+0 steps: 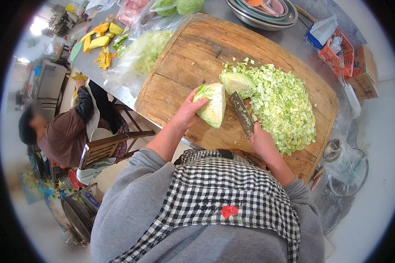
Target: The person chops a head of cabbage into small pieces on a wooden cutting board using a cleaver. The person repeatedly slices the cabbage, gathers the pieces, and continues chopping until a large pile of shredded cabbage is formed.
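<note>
My left hand [191, 110] grips a cut wedge of cabbage [214, 105], its pale cut face turned toward the knife. In my right hand [262, 139] is the handle of a cleaver-style kitchen knife [241, 113], its broad blade speckled with cabbage bits. Another cabbage piece [235, 83] rests on the wooden cutting board [171, 95], just beyond the blade. To its right spreads a large heap of chopped cabbage [283, 105], close to my right hand. A few loose shreds lie about the board.
Left of the board lie a plastic bag of shredded greens [151, 49] and pumpkin pieces [100, 41]. Nested metal bowls [266, 19] stand at the back, a red plastic basket [339, 54] at the right. A seated person [65, 131] works at the table's left side.
</note>
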{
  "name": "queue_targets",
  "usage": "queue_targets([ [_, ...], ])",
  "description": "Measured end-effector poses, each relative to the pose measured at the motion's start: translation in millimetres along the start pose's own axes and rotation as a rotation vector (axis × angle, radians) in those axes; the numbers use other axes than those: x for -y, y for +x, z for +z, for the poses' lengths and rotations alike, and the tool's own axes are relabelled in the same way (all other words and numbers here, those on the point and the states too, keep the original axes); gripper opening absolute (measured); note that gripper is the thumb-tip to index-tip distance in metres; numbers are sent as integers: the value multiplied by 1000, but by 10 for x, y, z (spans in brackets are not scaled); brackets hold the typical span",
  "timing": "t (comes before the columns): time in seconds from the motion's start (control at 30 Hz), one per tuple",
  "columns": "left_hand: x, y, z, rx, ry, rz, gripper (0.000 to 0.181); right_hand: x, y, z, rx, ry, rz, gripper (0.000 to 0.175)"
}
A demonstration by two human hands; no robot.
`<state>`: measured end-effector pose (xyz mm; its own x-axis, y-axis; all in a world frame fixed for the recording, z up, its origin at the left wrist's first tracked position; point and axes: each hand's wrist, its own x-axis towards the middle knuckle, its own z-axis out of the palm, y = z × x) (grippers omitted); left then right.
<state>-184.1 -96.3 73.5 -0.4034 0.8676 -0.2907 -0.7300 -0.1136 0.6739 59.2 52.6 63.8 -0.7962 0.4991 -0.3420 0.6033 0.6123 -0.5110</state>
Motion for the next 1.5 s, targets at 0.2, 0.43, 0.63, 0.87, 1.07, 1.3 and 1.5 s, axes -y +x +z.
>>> queue_targets([
  [0.2,-39,-11,63,-33,49,96,56,2,-2,-5,-1,0,6,22],
  [0.43,164,-63,-52,-126,433,242,57,74,-19,-62,2,3,-7,21],
  [0.63,454,-143,-303,-357,1029,431,64,440,34,-196,-108,235,-23,22],
  [0.87,426,-169,-368,-338,1135,451,63,792,278,-283,-107,385,-185,23],
  [1.07,425,-166,-400,-325,1169,433,65,849,431,-161,-40,250,-219,21],
  [1.3,320,-152,-399,-271,1288,363,72,862,366,-208,9,138,-226,23],
  [1.5,252,-169,-284,-334,1213,179,64,1127,593,-235,42,58,-182,21],
])
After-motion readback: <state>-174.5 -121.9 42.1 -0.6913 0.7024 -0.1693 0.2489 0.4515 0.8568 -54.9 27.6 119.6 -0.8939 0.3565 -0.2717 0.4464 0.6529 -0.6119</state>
